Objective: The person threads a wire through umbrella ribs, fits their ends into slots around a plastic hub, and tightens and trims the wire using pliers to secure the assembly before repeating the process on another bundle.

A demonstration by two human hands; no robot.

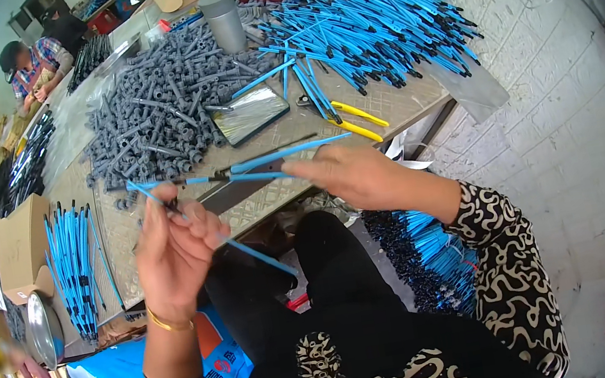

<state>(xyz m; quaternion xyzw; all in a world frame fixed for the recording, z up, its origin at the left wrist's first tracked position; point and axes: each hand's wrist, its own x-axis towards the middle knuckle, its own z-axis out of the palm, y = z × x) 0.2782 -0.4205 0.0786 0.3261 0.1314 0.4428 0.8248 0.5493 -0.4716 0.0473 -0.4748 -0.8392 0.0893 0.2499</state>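
My left hand [173, 245], with a gold bangle at its wrist, is closed in a pinch on a thin blue tube [256, 256] with a black middle fitting. The tube slants from above my fingertips down over my lap. My right hand [355, 173] reaches in over the table's front edge, its fingertips pinching the end of a second blue tube [261, 175]. Just beyond it, another blue tube [296, 149] lies with its black joint towards the left. A large pile of grey plastic fittings [155, 109] spreads beyond my left hand.
Blue tubes with black ends [371, 20] are heaped at the back right, near yellow-handled pliers [359, 121], a film-wrapped block [251, 114] and a grey cylinder [223, 23]. At left are more tubes [73, 265] and a cardboard box [20, 245]. A co-worker [38, 68] sits far left.
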